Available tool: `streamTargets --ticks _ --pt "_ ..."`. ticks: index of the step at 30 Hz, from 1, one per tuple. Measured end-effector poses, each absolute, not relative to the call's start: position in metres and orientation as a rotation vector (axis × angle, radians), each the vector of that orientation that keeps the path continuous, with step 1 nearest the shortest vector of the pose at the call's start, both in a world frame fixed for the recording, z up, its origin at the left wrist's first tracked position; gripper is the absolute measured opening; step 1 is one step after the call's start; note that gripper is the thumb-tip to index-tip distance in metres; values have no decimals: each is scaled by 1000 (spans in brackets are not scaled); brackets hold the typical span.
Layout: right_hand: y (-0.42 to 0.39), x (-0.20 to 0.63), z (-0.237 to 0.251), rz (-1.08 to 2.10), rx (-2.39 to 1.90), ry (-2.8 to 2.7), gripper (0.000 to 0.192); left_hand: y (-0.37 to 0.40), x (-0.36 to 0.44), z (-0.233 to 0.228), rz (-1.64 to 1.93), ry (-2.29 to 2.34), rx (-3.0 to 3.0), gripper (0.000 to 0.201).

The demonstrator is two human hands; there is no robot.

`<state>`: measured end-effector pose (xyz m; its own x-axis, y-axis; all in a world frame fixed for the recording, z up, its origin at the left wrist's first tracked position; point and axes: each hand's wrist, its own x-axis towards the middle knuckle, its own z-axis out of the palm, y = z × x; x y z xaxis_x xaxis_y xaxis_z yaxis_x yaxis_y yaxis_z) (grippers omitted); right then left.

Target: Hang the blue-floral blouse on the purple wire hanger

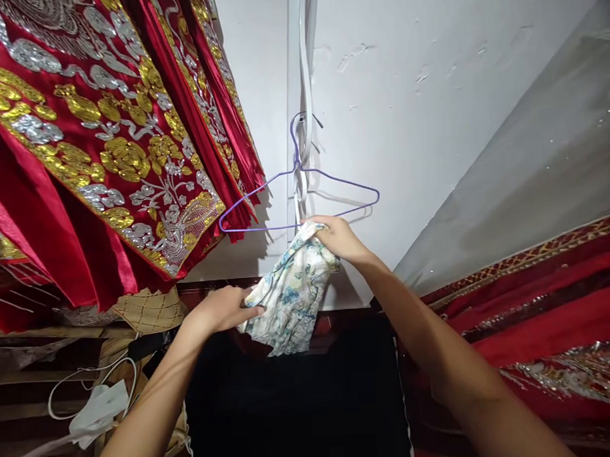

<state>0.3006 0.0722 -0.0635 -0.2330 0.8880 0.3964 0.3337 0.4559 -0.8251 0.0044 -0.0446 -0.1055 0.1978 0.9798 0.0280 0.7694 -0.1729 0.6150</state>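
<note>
A purple wire hanger (304,200) hangs by its hook on a white wall, beside a white cable strip. Just under its lower bar my right hand (339,237) grips the top of a white cloth with a blue and green flower print (291,294). My left hand (222,309) holds the lower left edge of the same cloth. The cloth hangs bunched between both hands, in front of the wall and a dark opening below.
Red satin garments with gold and silver embroidery (96,129) hang at the upper left, close to the hanger. More red embroidered fabric (538,314) lies at the right under clear plastic sheet. A white charger with cable (96,409) sits at the lower left.
</note>
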Motion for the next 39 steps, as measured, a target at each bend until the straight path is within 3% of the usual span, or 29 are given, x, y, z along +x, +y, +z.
streamTargets --ticks 3,11,19,25,29,33,35,37,39 --pt "67 315 -66 740 -1109 -1748 30 -35 -13 -97 333 1722 2170 21" --pt "31 331 -36 713 -1127 -1828 33 -9 -19 -58 1083 1320 2338 13" --pt "33 326 -51 624 -1183 -1819 36 -47 -29 -50 1209 1378 2183 18" --pt "18 304 -44 865 -1055 -1872 36 -20 -6 -11 1254 1387 2474 11" --pt "12 309 -36 869 -1066 -1962 51 22 15 4 1274 1381 2499 34" --pt "30 346 -35 454 -1236 -1774 86 42 21 8 1303 1331 2564 33" --pt "47 369 -33 233 -1305 -1641 95 42 19 9 1310 1325 2543 31" --pt "63 391 -26 181 -1376 -1630 78 41 16 13 1304 1315 2517 30" --pt "74 412 -12 339 -1432 -1723 47 42 12 17 1304 1303 2502 29"
